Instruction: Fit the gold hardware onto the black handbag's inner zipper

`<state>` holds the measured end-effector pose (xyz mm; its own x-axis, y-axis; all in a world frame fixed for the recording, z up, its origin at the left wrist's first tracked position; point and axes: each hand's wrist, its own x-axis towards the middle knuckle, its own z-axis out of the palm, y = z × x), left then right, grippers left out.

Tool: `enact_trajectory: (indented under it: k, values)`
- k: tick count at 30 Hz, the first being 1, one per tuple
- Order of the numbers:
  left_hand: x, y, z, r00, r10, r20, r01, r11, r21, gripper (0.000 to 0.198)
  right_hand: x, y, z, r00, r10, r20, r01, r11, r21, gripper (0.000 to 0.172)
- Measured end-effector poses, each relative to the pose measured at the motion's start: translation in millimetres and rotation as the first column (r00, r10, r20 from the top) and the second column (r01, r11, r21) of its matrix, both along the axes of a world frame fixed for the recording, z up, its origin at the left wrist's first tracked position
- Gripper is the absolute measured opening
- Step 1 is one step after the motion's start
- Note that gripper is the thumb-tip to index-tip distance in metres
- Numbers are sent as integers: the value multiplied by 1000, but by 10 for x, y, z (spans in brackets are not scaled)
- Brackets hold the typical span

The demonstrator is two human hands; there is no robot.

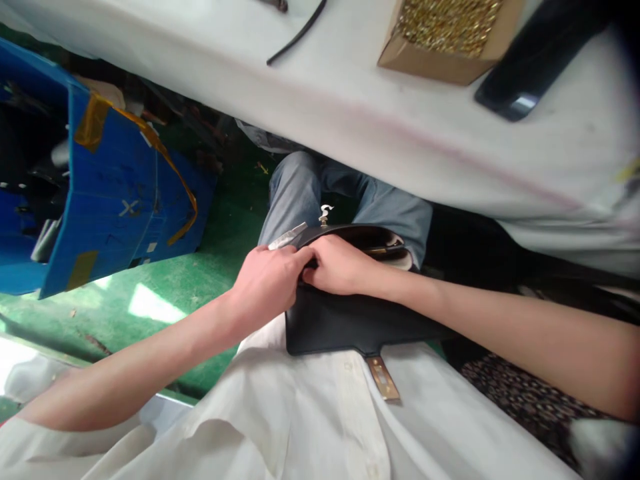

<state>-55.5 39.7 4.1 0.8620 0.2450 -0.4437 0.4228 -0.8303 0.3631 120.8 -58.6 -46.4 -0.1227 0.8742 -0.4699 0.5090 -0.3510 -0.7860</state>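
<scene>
A black bag (345, 323) lies across the lap with its flap folded toward the white shirt; a gold metal plate (384, 380) is at the flap's edge. My left hand (267, 283) grips the bag's left edge, its fingers closed near the opening. My right hand (340, 265) is bent into the opening and touches my left; its fingers are curled, and their tips are hidden inside. A small metal clasp (324, 214) stands up at the bag's far side. Light lining shows at the right end of the opening.
A white-covered table (320, 87) runs across the top, holding a cardboard box (425, 65) of gold-coloured pieces, a dark glossy object (530, 67) and a black strip (297, 35). At the left, a blue bin (125, 180) with dark items stands on the green floor (165, 283).
</scene>
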Motion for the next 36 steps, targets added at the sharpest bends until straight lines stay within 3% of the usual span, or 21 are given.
enact_trajectory:
  k: [3, 6, 9, 13, 19, 24, 28, 33, 34, 36]
  values:
    - [29, 38, 14, 996, 59, -70, -55, 997, 52, 22, 39, -15, -27, 996, 5, -94, -2, 999, 40, 9]
    - [91, 93, 17, 987, 35, -154, -23, 996, 81, 27, 86, -38, -68, 990, 16, -137, -10, 999, 47, 12]
    - [166, 134, 12, 981, 51, -188, -45, 998, 40, 30, 120, -57, -81, 988, -24, -155, 28, 999, 25, 18]
    - [220, 165, -2, 967, 130, -220, -128, 991, 24, 16, 148, -43, -30, 980, -97, -171, 86, 994, -69, 17]
    - [210, 165, 38, 973, 69, -220, -72, 997, -8, 25, 126, -39, 21, 979, -105, -176, 81, 987, -137, 15]
    - [169, 218, 1, 958, 129, -257, -161, 981, -108, 26, 111, -42, 19, 988, -76, -135, 60, 991, -122, 13]
    - [72, 299, -167, 970, 177, -164, -222, 921, -320, 25, 163, 7, -2, 994, 39, -101, -50, 993, -103, 8]
    - [-16, 354, -332, 979, 160, 123, -62, 819, -570, 25, 231, 48, -33, 987, 133, -85, -133, 991, 9, 5]
    - [-22, 357, -342, 980, 165, 111, -65, 793, -605, 25, 234, 49, -30, 989, 138, -51, -138, 990, 2, 5]
    - [-24, 365, -343, 981, 180, -70, -179, 710, -681, 24, 224, 43, -14, 987, 155, 34, -154, 988, -30, 7]
